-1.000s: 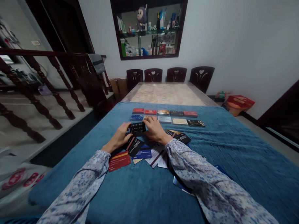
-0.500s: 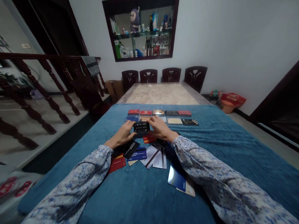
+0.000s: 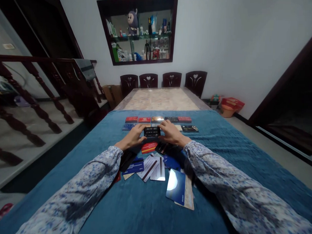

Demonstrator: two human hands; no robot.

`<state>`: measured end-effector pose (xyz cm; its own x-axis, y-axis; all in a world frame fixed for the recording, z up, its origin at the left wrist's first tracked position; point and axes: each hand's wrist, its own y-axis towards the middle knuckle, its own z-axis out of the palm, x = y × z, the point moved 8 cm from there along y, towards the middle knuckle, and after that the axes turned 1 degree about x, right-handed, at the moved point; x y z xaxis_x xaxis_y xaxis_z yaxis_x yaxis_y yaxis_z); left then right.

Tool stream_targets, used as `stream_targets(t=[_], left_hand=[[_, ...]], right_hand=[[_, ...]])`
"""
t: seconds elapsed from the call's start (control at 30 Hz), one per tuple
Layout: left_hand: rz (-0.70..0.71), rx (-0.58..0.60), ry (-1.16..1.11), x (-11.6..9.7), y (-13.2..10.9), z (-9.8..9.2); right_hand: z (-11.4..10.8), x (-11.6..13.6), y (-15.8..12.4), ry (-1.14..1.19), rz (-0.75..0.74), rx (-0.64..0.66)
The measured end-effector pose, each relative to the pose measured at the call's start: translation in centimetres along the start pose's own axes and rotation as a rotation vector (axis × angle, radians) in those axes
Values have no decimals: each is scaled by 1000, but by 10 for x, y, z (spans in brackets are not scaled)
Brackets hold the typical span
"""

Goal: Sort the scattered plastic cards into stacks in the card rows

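Note:
Between my two hands is a stack of black cards [image 3: 152, 132] with white print, tilted so its face shows. My left hand [image 3: 133, 137] grips its left edge with thumb and fingers. On the other edge, my right hand [image 3: 172, 132] closes round the right side. Just below lies a red card [image 3: 149, 147]. Loose cards spread nearer to me: white cards [image 3: 158, 170] with dark stripes, a blue card [image 3: 133, 166], and a shiny blue card [image 3: 176, 186] over a beige one. My forearms partly cover others.
Beyond my hands stand card stacks in two rows, among them a red stack [image 3: 131, 119] and a black card [image 3: 190, 128] at the right end. A blue cloth [image 3: 221, 150] covers the near table. Chairs [image 3: 172, 79] line the far end.
My hands have shifted right with the black cards, relative to the rows behind. The view has turned slightly right, so the room appears further left.

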<state>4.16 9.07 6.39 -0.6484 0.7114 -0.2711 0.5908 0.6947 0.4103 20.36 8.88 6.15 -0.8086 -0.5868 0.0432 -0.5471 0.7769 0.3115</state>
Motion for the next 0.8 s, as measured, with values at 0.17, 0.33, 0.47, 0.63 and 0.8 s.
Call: stream_targets(t=[0.17, 0.33, 0.47, 0.63, 0.8], left_hand=[[20, 13, -7, 1, 22, 13], [8, 20, 4, 1, 44, 24], [19, 27, 32, -3, 59, 33], [3, 63, 56, -4, 75, 45], [15, 113, 90, -5, 88, 55]], right_hand=[[-4, -22, -4, -34, 40, 34], [-5, -43, -7, -47, 53, 46], [-5, -58, -9, -46, 56, 46], [0, -78, -8, -56, 73, 46], [4, -94, -5, -66, 92, 59]])
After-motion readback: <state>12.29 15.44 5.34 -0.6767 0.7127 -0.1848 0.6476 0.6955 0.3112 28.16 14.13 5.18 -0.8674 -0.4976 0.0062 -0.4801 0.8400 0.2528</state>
